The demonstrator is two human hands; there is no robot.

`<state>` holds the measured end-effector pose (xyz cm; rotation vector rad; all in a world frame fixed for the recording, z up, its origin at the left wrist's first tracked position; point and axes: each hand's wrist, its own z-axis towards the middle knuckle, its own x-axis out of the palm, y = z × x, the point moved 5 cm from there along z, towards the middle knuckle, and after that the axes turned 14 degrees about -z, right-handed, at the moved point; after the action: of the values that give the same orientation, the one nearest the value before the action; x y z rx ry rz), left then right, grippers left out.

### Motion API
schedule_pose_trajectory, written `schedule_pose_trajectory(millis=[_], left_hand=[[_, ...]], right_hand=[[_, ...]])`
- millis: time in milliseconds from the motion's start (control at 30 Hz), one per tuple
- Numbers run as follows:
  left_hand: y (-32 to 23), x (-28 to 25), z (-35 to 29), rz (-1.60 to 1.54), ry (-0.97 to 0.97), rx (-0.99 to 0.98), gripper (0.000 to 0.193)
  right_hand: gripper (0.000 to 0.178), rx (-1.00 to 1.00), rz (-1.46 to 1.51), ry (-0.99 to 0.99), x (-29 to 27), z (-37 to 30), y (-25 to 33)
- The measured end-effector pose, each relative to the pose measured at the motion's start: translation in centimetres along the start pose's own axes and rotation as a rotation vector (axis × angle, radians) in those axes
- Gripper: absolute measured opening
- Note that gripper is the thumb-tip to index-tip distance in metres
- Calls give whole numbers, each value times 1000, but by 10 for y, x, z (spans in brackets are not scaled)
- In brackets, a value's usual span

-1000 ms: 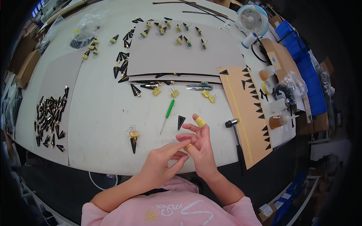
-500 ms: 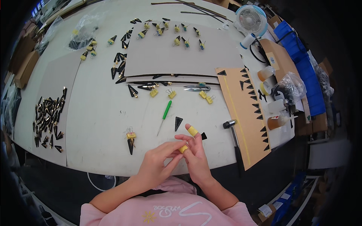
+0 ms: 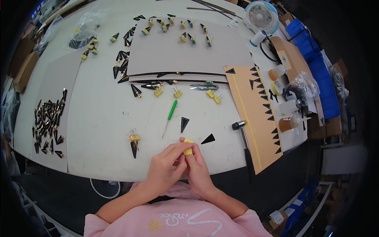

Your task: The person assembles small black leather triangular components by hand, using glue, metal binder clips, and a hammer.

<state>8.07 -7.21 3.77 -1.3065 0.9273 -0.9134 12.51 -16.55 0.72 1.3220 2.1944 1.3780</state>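
Note:
My left hand and my right hand meet over the table's near edge. Yellow wrapping shows on my right fingers, and my left fingertips press against it. Both hands are closed; anything small between the fingers is hidden. Just beyond them lie two black triangular pieces and an awl with a green handle. To the left, a yellow binder clip grips a black pointed piece.
Many black pointed pieces with gold ends lie at left. More sit clipped on a grey board. At right are a hammer, a brown board with black triangles, glue bottles and a fan. Thread snips lie mid-table.
My right index finger, stretched out before, has bent in toward my left fingers. Both hands have drawn closer together, baring more of the black triangle on the right. The view has shifted slightly.

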Motion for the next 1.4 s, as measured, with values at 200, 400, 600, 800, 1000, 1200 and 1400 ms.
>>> schedule_pose_trajectory(millis=[200, 400, 600, 800, 1000, 1200, 1400], left_hand=[[-16, -12, 4, -128, 209, -54, 41], [-16, -8, 6, -249, 279, -158, 37], [-10, -9, 2, -228, 319, -164, 34], [-5, -4, 1, -101, 304, -103, 30], [-8, 4, 4, -76, 285, -204, 32], [-13, 0, 5, -284, 257, -294, 31], [-16, 2, 7, -379, 278, -251, 35]], right_hand=[[62, -299, -234, 44, -20, -2, 18], [81, -324, -566, -13, -25, -9, 33], [85, -378, -655, 11, -25, -12, 34], [84, -491, -874, -33, -18, -12, 38], [80, -452, -684, 32, -15, -11, 43], [79, -288, -286, 74, -27, 1, 34], [76, -198, -216, 125, -27, -2, 35]])
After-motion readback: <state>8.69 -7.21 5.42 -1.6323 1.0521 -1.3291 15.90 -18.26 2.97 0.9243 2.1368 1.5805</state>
